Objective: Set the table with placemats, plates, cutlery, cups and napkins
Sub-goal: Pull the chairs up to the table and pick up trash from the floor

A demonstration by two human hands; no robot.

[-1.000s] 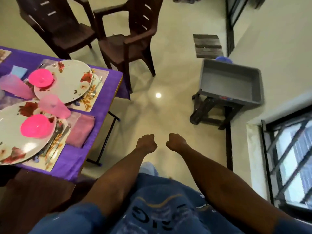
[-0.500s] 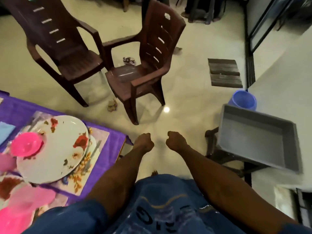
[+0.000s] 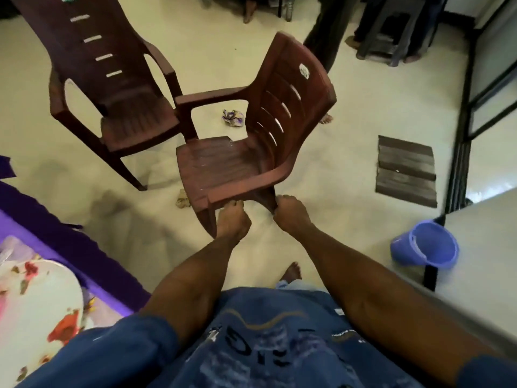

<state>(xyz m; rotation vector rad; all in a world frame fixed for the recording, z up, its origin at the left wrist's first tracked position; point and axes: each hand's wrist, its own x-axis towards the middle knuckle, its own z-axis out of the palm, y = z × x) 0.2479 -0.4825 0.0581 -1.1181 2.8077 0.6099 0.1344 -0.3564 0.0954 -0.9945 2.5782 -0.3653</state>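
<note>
A brown plastic armchair (image 3: pixel 240 152) stands in the middle of the floor, its back to the right. My left hand (image 3: pixel 233 219) grips the near armrest close to its front end. My right hand (image 3: pixel 291 214) grips the same armrest further back, by the rear leg. At the lower left, a white floral plate (image 3: pixel 36 303) lies on a placemat on the purple tablecloth (image 3: pixel 70 245); only this corner of the table shows.
A second brown chair (image 3: pixel 112 88) stands behind and left of the gripped one. Crumpled paper (image 3: pixel 233 117) lies on the floor between them. A dark doormat (image 3: pixel 405 169) and a purple bucket (image 3: pixel 425 247) are at the right. Other people's legs stand at the top.
The view has swung up and away from the table. Both hands, held as empty fists before, have reached forward and taken hold of the nearer chair's armrest.
</note>
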